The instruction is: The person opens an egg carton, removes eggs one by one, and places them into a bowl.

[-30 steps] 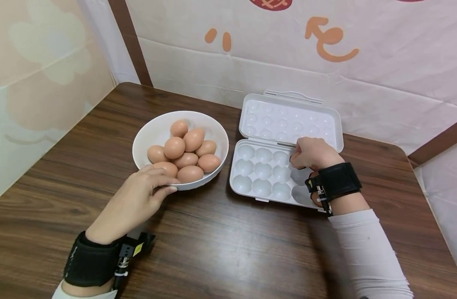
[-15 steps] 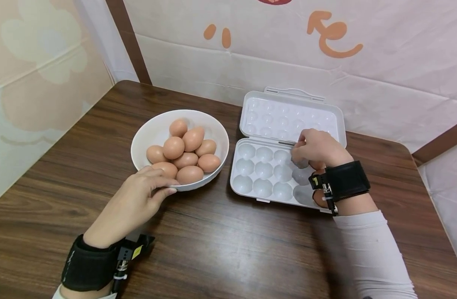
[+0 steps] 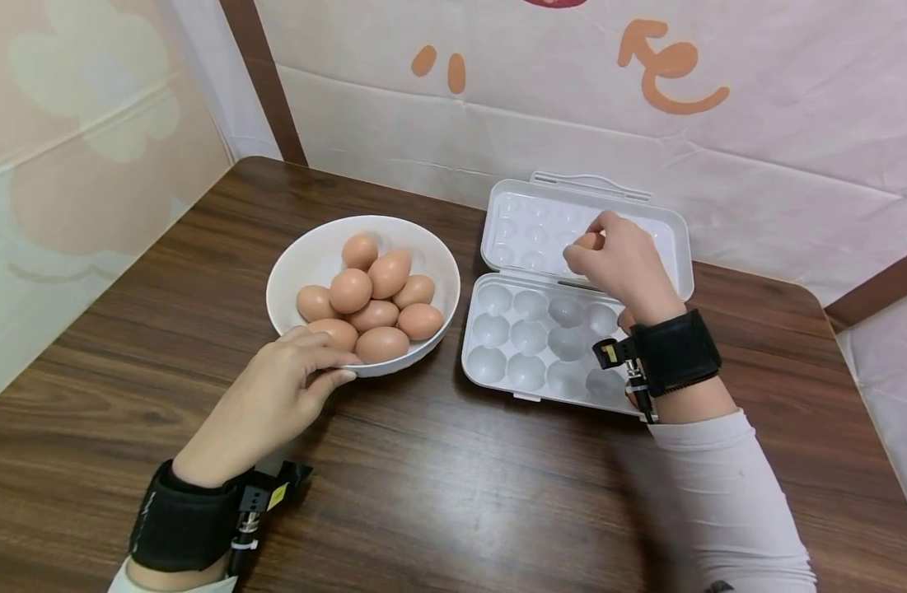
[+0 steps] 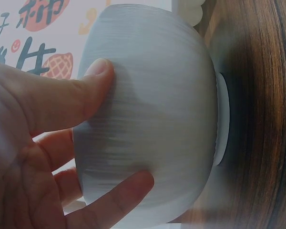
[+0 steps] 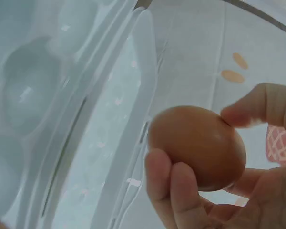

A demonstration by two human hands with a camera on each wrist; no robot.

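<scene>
Head view first: the brown table (image 3: 438, 494) carries a white egg box (image 3: 542, 362), open, its lid (image 3: 542, 222) leaning back toward the wall, and to its left a white bowl (image 3: 312, 255) heaped with brown eggs (image 3: 375, 309). Now the right hand (image 3: 619, 268) is up over the hinge line, above the far row of cups, pinching one egg (image 3: 588, 241) between thumb and fingertips, so the empty cups lie just below and toward the person. The left hand (image 3: 275, 403) is well apart, thumb and fingers spread on the bowl's near wall, steadying it. Close in from the right wrist, the egg (image 5: 198, 148) is smooth, plain brown, unmarked, its long axis lying roughly crosswise in the grip, clear of the box.
</scene>
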